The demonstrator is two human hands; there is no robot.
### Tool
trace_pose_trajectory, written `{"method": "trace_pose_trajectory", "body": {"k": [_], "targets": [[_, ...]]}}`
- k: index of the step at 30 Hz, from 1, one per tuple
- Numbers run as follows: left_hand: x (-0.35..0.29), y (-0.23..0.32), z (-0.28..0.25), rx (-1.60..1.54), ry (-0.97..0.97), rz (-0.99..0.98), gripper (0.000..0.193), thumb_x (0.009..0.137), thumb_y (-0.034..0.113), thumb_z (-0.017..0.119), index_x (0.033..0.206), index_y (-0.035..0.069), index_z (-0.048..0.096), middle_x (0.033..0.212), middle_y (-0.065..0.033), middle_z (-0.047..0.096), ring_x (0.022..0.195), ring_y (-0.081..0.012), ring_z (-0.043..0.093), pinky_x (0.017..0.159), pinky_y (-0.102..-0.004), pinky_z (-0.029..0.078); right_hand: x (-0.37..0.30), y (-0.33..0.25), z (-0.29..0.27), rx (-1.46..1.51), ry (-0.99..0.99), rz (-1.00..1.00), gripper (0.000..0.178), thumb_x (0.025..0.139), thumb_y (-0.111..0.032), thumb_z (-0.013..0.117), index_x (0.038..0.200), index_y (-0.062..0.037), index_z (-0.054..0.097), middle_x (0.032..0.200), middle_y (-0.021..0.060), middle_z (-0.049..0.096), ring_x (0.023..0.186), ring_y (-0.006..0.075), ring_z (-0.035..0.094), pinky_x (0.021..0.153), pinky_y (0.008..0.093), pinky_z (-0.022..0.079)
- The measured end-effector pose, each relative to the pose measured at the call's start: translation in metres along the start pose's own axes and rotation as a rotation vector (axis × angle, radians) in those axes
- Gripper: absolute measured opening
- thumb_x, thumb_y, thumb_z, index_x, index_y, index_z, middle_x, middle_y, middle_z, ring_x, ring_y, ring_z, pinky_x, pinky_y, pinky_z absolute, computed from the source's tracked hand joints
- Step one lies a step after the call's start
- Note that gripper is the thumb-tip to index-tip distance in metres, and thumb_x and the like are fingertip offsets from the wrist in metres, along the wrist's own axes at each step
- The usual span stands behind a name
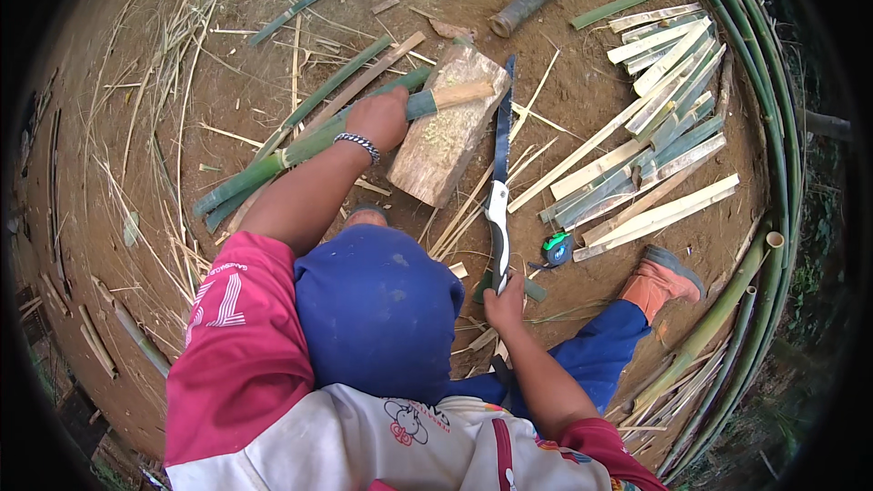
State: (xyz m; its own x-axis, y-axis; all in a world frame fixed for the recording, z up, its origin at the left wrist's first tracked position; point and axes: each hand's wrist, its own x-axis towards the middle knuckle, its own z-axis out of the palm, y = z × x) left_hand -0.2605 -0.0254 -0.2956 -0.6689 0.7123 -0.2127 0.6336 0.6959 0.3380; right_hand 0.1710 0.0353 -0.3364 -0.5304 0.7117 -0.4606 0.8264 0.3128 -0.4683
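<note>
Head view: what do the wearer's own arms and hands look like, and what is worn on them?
Both the left hand and the right hand are ungloved. A silvery chain-like bracelet circles the left wrist; none shows on the right. The short left sleeve is crimson-pink with white stripes and lettering; the right sleeve is similarly coloured.

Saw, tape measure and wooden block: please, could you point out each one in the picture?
Saw (501,160): head view, on the dark blade.
Tape measure (556,251): head view, on the middle of its case.
Wooden block (442,147): head view, on its bare upper face.
</note>
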Motion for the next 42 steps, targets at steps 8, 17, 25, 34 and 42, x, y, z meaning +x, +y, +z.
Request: {"method": "trace_pose_trajectory", "body": {"k": [8, 17, 25, 34, 42], "targets": [[0.0, -0.003, 0.005, 0.007, 0.05, 0.037, 0.017, 0.088, 0.009, 0.05, 0.101, 0.001, 0.057, 0.093, -0.0259, 0.071, 0.087, -0.0424, 0.07, 0.077, -0.0519, 0.055, -0.047, -0.017, -0.022, 0.49, -0.01, 0.015, 0.047, 0.101, -0.032, 0.056, 0.132, 0.0011, 0.047, 0.107, 0.0178, 0.063, 0.098, 0.0294, 0.063, 0.09, 0.0396, 0.048], [0.003, -0.008, 0.005, -0.064, 0.041, 0.007, 0.019, 0.087, 0.012, 0.055, 0.102, 0.001, 0.056, 0.094, -0.0261, 0.07, 0.09, -0.0425, 0.069, 0.08, -0.0522, 0.054, -0.041, -0.052, -0.043, 0.335, -0.229, -0.024, 0.049, 0.105, -0.042, 0.047, 0.135, -0.003, 0.051, 0.105, 0.0179, 0.067, 0.098, 0.0311, 0.066, 0.087, 0.0402, 0.05], [0.001, -0.009, 0.006, -0.082, 0.06, 0.03, 0.016, 0.088, 0.01, 0.05, 0.1, 0.001, 0.056, 0.091, -0.026, 0.07, 0.087, -0.0431, 0.069, 0.077, -0.0529, 0.054, -0.06, -0.039, -0.041, 0.306, -0.243, -0.06, 0.042, 0.107, -0.037, 0.042, 0.132, -0.0032, 0.049, 0.083, 0.0057, 0.055, 0.07, 0.0159, 0.053, 0.062, 0.0307, 0.043], [-0.001, -0.009, 0.007, -0.07, 0.077, 0.042, 0.016, 0.087, 0.01, 0.051, 0.099, 0.002, 0.056, 0.092, -0.0253, 0.071, 0.087, -0.0418, 0.07, 0.077, -0.052, 0.054, -0.04, -0.073, -0.055, 0.136, -0.275, -0.026, 0.049, 0.107, -0.042, 0.036, 0.13, -0.002, 0.054, 0.092, 0.0233, 0.064, 0.089, 0.04, 0.065, 0.078, 0.0467, 0.049], [-0.001, -0.007, 0.007, -0.066, 0.058, 0.032, 0.017, 0.087, 0.011, 0.053, 0.1, 0.002, 0.057, 0.089, -0.0242, 0.071, 0.086, -0.0415, 0.07, 0.075, -0.0525, 0.055, 0.003, -0.134, -0.054, 0.011, -0.213, -0.044, 0.047, 0.107, -0.043, 0.039, 0.127, -0.0038, 0.054, 0.098, 0.0292, 0.066, 0.094, 0.0509, 0.063, 0.08, 0.0544, 0.049]]}}
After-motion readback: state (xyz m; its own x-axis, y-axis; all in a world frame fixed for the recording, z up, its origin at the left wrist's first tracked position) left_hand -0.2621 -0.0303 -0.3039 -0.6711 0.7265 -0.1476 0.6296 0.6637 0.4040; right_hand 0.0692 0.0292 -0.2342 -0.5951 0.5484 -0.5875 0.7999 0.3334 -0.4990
